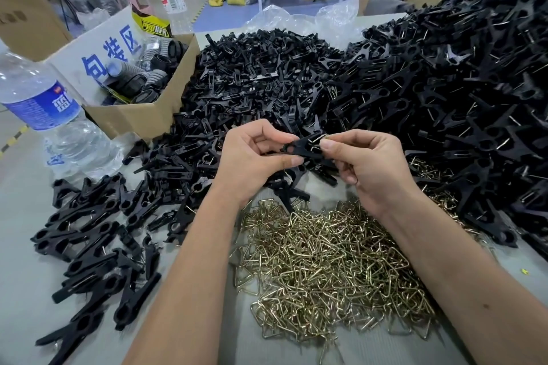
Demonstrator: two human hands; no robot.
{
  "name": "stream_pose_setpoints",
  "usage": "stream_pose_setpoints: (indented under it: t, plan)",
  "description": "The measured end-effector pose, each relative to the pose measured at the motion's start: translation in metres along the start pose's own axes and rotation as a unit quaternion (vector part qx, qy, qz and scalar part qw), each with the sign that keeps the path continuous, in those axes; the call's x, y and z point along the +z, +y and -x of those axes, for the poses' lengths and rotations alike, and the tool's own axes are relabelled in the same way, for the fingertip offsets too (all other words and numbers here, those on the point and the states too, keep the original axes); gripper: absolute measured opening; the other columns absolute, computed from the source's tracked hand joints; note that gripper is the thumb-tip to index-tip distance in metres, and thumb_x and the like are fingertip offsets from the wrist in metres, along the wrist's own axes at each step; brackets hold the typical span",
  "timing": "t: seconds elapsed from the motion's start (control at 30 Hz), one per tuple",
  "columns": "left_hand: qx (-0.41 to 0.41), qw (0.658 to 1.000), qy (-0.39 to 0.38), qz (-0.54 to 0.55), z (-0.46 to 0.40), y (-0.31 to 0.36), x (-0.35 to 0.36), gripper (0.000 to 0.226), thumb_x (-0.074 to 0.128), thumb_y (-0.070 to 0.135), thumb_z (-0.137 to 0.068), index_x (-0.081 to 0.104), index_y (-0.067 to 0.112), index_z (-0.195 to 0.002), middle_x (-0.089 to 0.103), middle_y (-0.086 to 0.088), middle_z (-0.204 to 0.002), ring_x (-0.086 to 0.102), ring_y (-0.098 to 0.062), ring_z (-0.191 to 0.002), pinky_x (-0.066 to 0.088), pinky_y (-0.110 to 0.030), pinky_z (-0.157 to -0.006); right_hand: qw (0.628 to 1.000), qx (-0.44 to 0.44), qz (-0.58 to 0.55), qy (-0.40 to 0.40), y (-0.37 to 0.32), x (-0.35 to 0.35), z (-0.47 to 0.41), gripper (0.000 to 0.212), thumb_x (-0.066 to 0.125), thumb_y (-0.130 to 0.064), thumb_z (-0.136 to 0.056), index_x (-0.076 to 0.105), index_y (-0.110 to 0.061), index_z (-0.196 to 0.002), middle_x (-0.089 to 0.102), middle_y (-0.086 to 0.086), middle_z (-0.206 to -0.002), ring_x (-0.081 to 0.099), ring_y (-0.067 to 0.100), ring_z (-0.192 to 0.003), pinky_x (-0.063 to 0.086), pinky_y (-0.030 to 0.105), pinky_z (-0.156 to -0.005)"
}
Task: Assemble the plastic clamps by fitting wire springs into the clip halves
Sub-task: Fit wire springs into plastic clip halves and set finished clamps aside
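Currently the left hand (pixel 255 157) is pinching the black clip halves (pixel 299 149) while the right hand (pixel 364 163) is gripping a wire spring (pixel 318 138) at their upper end. Misalignment is likely to let the spring snap free into the spring pile (pixel 332 261) just below both hands; piles are crowding every side, leaving little open room.

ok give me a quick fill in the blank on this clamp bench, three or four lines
1. The left hand and right hand together hold a black ____ half.
2. The wire springs on the table are piled ____ the forearms.
3. The water bottle at the near left lies beside a ____ box.

Missing words: clip; between; cardboard
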State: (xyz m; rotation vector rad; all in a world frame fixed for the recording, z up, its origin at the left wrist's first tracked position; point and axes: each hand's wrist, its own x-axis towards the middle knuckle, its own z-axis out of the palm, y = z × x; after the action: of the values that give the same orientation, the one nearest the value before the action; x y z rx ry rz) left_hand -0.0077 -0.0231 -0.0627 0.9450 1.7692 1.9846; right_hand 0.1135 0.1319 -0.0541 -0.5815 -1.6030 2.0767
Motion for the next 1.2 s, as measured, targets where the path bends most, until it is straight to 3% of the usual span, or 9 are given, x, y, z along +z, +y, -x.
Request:
stream_pose_setpoints:
  t: [0.2,0.4,0.5,0.6,0.7,0.83,1.03,1.2]
  plan:
    - [-0.007,1.0,-0.009,-0.012,0.0,-0.002,0.001,0.036,0.088,-0.016,-0.063,0.072,0.008,-0.085,0.079,-0.015,-0.098,0.077,-0.031,-0.094,0.063,-0.035,-0.079,1.0,0.003,0.021,0.004,0.002,0.0,0.0,0.013,0.081,0.003,-0.081,0.078,-0.006,-0.073,0.062,0.001,-0.054,0.043,0.006,-0.04,0.032,0.017,-0.035]
    - [-0.002,0.999,-0.007,-0.036,0.0,-0.003,-0.001,0.037,0.091,-0.011,-0.061,0.074,0.011,-0.084,0.08,-0.01,-0.097,0.077,-0.027,-0.093,0.063,-0.031,-0.079,0.996,0.001,0.074,-0.044,-0.001,-0.005,0.002,0.007,0.083,-0.01,-0.083,0.079,-0.007,-0.079,0.063,0.003,-0.058,0.044,0.011,-0.041,0.036,0.019,-0.038]
    - [0.012,1.0,-0.003,-0.022,0.0,-0.003,-0.003,0.037,0.093,-0.008,-0.061,0.077,0.017,-0.083,0.08,-0.011,-0.096,0.077,-0.024,-0.089,0.06,-0.028,-0.078,0.996,0.0,0.051,-0.076,-0.005,-0.005,0.003,0.008,0.081,-0.019,-0.083,0.081,-0.013,-0.079,0.062,0.007,-0.064,0.048,0.012,-0.045,0.041,0.021,-0.042]
    - [0.027,0.999,-0.016,0.01,0.0,-0.002,-0.003,0.035,0.093,-0.002,-0.06,0.076,0.007,-0.089,0.079,-0.011,-0.093,0.076,-0.02,-0.085,0.06,-0.026,-0.076,0.992,0.056,-0.026,-0.114,-0.005,-0.004,0.002,0.015,0.086,-0.025,-0.067,0.08,-0.015,-0.076,0.065,0.006,-0.07,0.055,0.012,-0.055,0.048,0.019,-0.047]
    - [0.028,0.998,-0.028,0.046,0.001,0.0,-0.001,0.036,0.092,0.0,-0.059,0.075,0.004,-0.09,0.079,-0.012,-0.094,0.076,-0.021,-0.086,0.061,-0.028,-0.077,0.973,0.106,-0.093,-0.185,-0.002,-0.005,0.002,0.02,0.083,-0.025,-0.076,0.079,-0.016,-0.094,0.069,0.006,-0.082,0.064,0.012,-0.065,0.054,0.018,-0.05]
    - [0.016,0.994,-0.043,0.094,0.002,0.001,0.001,0.034,0.089,-0.003,-0.061,0.08,0.019,-0.084,0.077,-0.009,-0.09,0.073,-0.021,-0.085,0.062,-0.03,-0.078,0.944,0.132,-0.132,-0.272,-0.002,-0.012,0.002,0.037,0.069,-0.025,-0.092,0.073,-0.023,-0.129,0.076,0.01,-0.09,0.073,0.011,-0.072,0.058,0.016,-0.052]
    - [-0.018,0.991,-0.063,0.113,0.002,0.001,-0.003,0.031,0.088,0.0,-0.065,0.081,0.013,-0.092,0.074,-0.01,-0.087,0.07,-0.02,-0.079,0.062,-0.028,-0.072,0.895,0.208,-0.26,-0.296,0.003,-0.016,-0.003,0.058,0.093,-0.016,-0.074,0.073,-0.016,-0.128,0.067,0.012,-0.087,0.063,0.009,-0.07,0.056,0.013,-0.052]
    - [-0.003,0.994,-0.065,0.086,0.003,0.002,-0.003,0.027,0.086,0.004,-0.07,0.081,0.008,-0.096,0.077,-0.001,-0.082,0.073,-0.012,-0.073,0.059,-0.021,-0.067,0.851,0.263,-0.347,-0.295,0.005,-0.017,-0.006,0.06,0.094,-0.007,-0.071,0.072,-0.012,-0.127,0.061,0.013,-0.086,0.062,0.011,-0.067,0.057,0.016,-0.05]
